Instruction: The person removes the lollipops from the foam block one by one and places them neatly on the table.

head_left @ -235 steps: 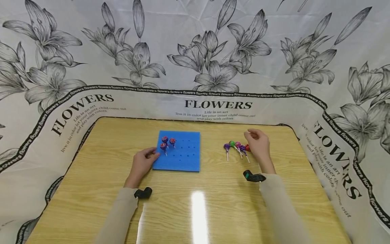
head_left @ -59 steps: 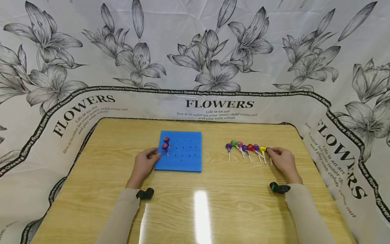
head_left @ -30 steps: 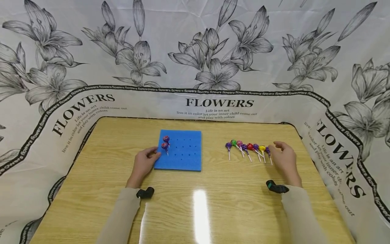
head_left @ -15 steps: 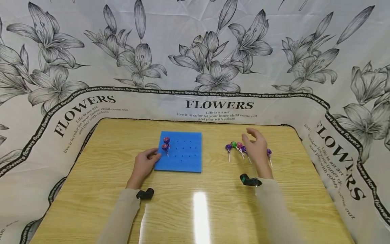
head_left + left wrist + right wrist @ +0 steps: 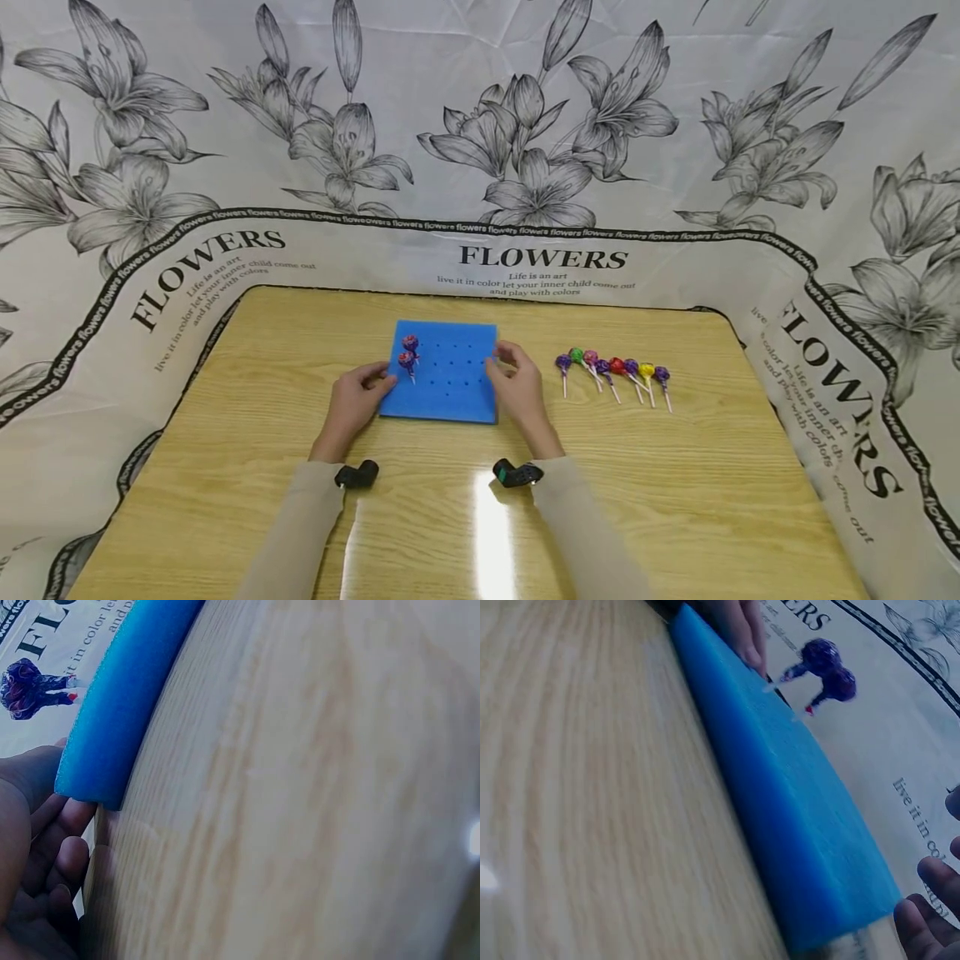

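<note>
Moved: since half a second ago my right hand (image 5: 516, 388) has crossed from the row of loose lollipops (image 5: 611, 372) to the right edge of the blue foam board (image 5: 450, 375); two seconds back it was at the far right end of that row.
Right hand: I see it beside the board's right edge, fingers loosely curled over the edge, holding nothing; whether the fingertips (image 5: 924, 915) touch the foam, I cannot tell.
Left hand: my left hand (image 5: 352, 404) rests at the board's front-left corner, fingers (image 5: 64, 840) relaxed against the foam edge, thumb on top, gripping nothing.
Board: lies flat on the wooden table (image 5: 225, 467), between my two hands.
On the board: two purple-wrapped lollipops (image 5: 408, 353) stand in holes near its left side.
Loose row: seven lollipops lie side by side on the table, right of the board, well apart from my right hand.
</note>
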### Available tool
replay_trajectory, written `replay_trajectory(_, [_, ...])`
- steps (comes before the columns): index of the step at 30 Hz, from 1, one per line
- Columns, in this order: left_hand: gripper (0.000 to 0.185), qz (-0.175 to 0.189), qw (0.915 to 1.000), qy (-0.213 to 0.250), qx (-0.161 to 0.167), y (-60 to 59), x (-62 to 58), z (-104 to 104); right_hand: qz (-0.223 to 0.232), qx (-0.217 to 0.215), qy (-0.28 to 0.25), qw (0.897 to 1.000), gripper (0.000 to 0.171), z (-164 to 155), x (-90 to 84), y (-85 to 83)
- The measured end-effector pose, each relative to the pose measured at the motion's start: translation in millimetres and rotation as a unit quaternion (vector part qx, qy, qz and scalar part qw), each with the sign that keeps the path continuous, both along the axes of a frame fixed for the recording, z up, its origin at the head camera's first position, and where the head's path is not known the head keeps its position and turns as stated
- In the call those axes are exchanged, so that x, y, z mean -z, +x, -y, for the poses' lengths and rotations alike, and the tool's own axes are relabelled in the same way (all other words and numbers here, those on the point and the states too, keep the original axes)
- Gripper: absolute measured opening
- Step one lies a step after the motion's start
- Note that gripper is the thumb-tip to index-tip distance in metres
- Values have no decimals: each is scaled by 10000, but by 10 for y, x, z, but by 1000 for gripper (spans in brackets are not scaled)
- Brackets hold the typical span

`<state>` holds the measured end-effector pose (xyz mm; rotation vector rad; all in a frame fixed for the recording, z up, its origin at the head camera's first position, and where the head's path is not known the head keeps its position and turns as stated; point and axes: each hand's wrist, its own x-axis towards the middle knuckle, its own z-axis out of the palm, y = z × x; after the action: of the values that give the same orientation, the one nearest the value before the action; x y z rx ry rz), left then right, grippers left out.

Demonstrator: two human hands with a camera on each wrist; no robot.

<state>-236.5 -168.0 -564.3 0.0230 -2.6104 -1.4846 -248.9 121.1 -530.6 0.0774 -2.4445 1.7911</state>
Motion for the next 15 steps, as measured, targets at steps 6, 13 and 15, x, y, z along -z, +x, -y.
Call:
replay_trajectory(6, [38, 20, 10000, 63, 27, 14, -21, 7, -449, -341, 533, 9970, 40, 352, 45, 69])
replay_trajectory(13, [39, -40, 10000, 47, -52, 14, -42, -2, -368, -1147, 666, 9905, 40, 633, 18, 47])
replay_trajectory(15, [38, -36, 9999, 77, -66, 12, -45, -5, -286, -1238, 746, 9891, 40, 689, 16, 34])
